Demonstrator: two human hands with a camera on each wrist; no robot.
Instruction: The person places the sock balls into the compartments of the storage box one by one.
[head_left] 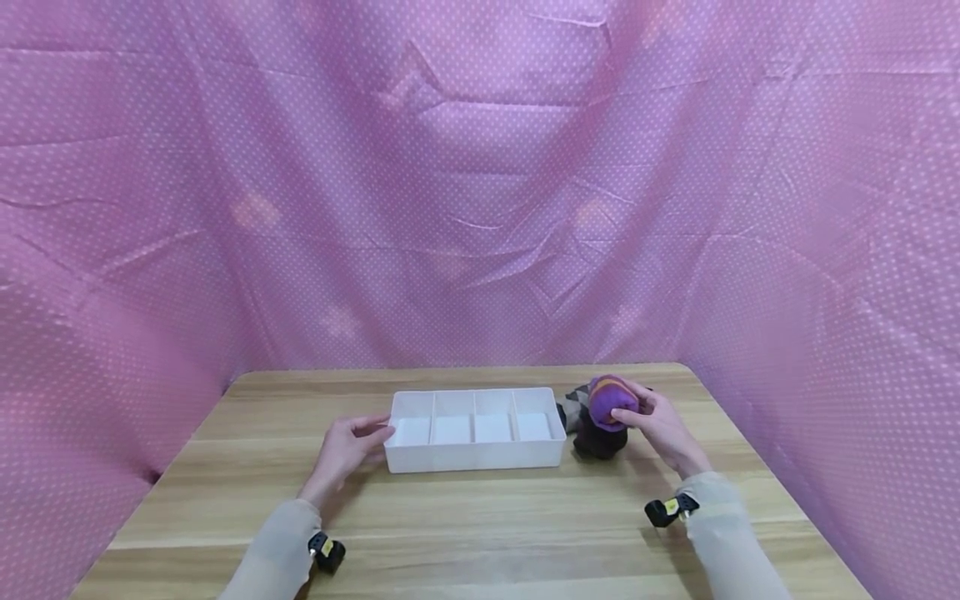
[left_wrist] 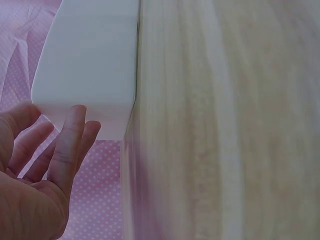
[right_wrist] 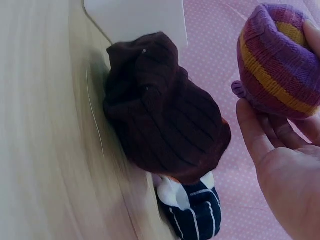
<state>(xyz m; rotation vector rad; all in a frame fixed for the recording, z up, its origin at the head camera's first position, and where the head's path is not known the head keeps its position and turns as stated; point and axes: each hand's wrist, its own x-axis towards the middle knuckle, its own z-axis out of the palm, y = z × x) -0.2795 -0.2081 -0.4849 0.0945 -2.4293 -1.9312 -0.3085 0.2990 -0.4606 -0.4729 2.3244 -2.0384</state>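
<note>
A white box (head_left: 476, 456) with several compartments in a row sits on the table. My left hand (head_left: 347, 454) is at its left end, fingers fairly straight and touching the end wall, as the left wrist view also shows. In my right hand (head_left: 663, 429) is a rolled-up purple sock (head_left: 613, 406) with orange-yellow stripes, pinched between thumb and fingers and lifted off the table. Below it lies a dark brown ribbed sock bundle (right_wrist: 165, 110). Beside that are a grey checked sock (head_left: 576, 407) and a navy sock with white stripes (right_wrist: 197, 212), partly hidden.
The socks lie close against the right end of the box on the wooden table (head_left: 480, 533). Pink dotted cloth (head_left: 480, 208) hangs behind the table and along both sides. Each wrist wears a small black camera.
</note>
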